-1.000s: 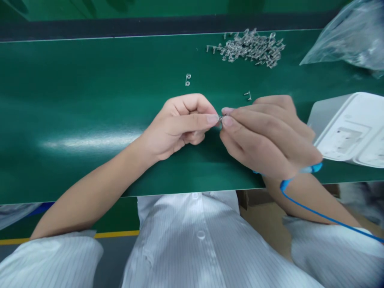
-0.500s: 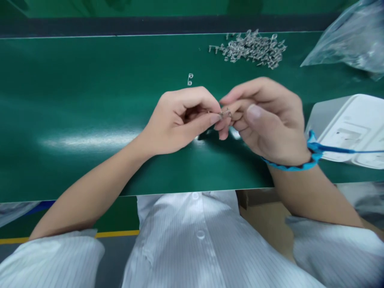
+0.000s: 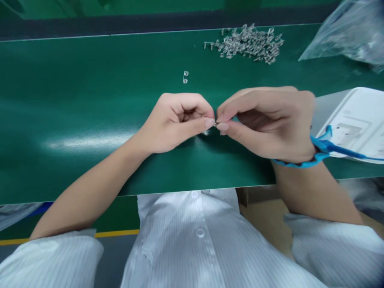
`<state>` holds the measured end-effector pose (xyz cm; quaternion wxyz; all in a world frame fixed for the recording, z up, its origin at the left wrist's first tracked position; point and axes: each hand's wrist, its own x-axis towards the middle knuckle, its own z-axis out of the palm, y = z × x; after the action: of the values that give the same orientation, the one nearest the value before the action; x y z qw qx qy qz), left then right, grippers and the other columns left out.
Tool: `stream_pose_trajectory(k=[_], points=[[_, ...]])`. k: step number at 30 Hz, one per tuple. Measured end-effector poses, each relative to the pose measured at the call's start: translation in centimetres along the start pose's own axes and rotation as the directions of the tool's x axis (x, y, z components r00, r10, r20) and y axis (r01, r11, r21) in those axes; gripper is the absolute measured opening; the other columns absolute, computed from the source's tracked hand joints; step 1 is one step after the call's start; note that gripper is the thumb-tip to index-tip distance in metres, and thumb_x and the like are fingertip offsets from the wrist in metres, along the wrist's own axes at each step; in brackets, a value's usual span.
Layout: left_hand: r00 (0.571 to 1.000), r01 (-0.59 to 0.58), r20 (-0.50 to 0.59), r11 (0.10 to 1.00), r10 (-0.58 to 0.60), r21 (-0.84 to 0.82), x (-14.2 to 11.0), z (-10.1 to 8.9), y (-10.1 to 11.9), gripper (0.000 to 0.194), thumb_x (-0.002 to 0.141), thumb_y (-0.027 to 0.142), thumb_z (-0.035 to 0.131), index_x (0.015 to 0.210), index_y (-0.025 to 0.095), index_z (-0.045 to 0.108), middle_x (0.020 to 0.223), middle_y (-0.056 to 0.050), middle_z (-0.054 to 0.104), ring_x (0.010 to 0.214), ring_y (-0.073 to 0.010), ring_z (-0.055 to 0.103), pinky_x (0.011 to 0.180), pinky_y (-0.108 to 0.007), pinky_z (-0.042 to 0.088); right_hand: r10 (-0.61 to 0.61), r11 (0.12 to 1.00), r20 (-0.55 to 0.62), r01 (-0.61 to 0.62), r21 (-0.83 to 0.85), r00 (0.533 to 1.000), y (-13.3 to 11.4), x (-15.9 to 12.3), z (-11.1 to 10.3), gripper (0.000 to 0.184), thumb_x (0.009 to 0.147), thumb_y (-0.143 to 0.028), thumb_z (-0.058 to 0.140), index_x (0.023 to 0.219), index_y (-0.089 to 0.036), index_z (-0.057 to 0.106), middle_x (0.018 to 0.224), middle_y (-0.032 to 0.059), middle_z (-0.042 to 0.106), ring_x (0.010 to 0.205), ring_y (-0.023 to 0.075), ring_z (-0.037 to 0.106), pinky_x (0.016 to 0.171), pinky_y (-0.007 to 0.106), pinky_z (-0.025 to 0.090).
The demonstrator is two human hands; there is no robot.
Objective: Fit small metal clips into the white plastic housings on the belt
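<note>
My left hand (image 3: 183, 124) is closed in a pinch, thumb against the fingers, above the green table. Facing it, my right hand (image 3: 264, 124) pinches too, and the fingertips of both hands meet. Between them shows a tiny bit of a metal wire spring (image 3: 215, 124); most of it is hidden by the fingers. Beyond my left hand lies a single wire spring (image 3: 185, 77) with two coils joined by a straight wire. A blue wrist strap (image 3: 319, 150) with a cord circles my right wrist.
A heap of small metal springs (image 3: 249, 43) lies near the back of the green table (image 3: 75, 88). At the back right is a clear plastic bag (image 3: 348, 36). The white box-shaped device (image 3: 357, 120) stands right of my right hand, partly behind the strap.
My right hand has turned, and its thumb and finger have closed at the left fingertips. The wire spring, more visible before, is now mostly covered. The view has shifted slightly.
</note>
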<state>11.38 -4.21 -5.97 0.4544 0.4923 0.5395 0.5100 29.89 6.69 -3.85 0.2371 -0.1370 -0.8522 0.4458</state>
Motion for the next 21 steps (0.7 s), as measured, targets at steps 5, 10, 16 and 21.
stream_pose_trajectory(k=[5, 10, 16, 21], points=[[0.979, 0.189, 0.131, 0.932, -0.155, -0.309, -0.4, 0.8, 0.4, 0.041, 0.082, 0.056, 0.074, 0.071, 0.021, 0.056, 0.05, 0.004, 0.037, 0.039, -0.0069, 0.037, 0.039, -0.026, 0.034, -0.329, 0.915, -0.02, 0.313, -0.255, 0.944, 1.3, 0.2, 0.2, 0.01, 0.093, -0.026, 0.064, 0.089, -0.032, 0.071, 0.091, -0.0028, 0.074, 0.075, 0.0186, 0.07, 0.068, 0.035, 0.061], [0.985, 0.15, 0.15, 0.846, -0.084, -0.512, -0.4, 0.0, 2.0, 0.042, 0.072, 0.049, 0.083, 0.069, 0.022, 0.051, 0.05, 0.007, 0.034, 0.036, -0.0025, 0.024, 0.037, -0.024, 0.029, -0.607, 0.762, -0.031, 0.57, -0.307, 0.794, 3.7, 0.7, 0.4, 0.014, 0.092, -0.021, 0.064, 0.096, -0.032, 0.071, 0.099, -0.0056, 0.075, 0.078, 0.0181, 0.072, 0.068, 0.035, 0.061], [0.969, -0.039, -0.244, 0.999, 0.031, -0.028, 1.5, -0.7, -1.2, 0.027, 0.088, 0.047, 0.07, 0.081, 0.022, 0.062, 0.064, 0.001, 0.053, 0.051, -0.0086, 0.048, 0.048, -0.026, 0.041, -0.336, 0.928, -0.102, 0.311, -0.203, 0.936, 2.6, 0.7, 0.2, 0.016, 0.091, -0.019, 0.069, 0.094, -0.034, 0.072, 0.094, -0.0035, 0.077, 0.083, 0.0207, 0.074, 0.076, 0.038, 0.061], [0.943, -0.196, -0.131, 0.826, 0.307, 0.528, 1.7, -2.4, -2.9, 0.023, 0.095, 0.042, 0.06, 0.087, 0.023, 0.07, 0.084, -0.005, 0.068, 0.087, -0.0209, 0.066, 0.077, -0.035, 0.054, -0.127, 0.957, -0.145, 0.083, -0.278, 0.981, 5.9, 1.6, -0.2, 0.004, 0.087, -0.033, 0.076, 0.085, -0.031, 0.074, 0.082, -0.0005, 0.075, 0.073, 0.0226, 0.068, 0.071, 0.039, 0.059]])
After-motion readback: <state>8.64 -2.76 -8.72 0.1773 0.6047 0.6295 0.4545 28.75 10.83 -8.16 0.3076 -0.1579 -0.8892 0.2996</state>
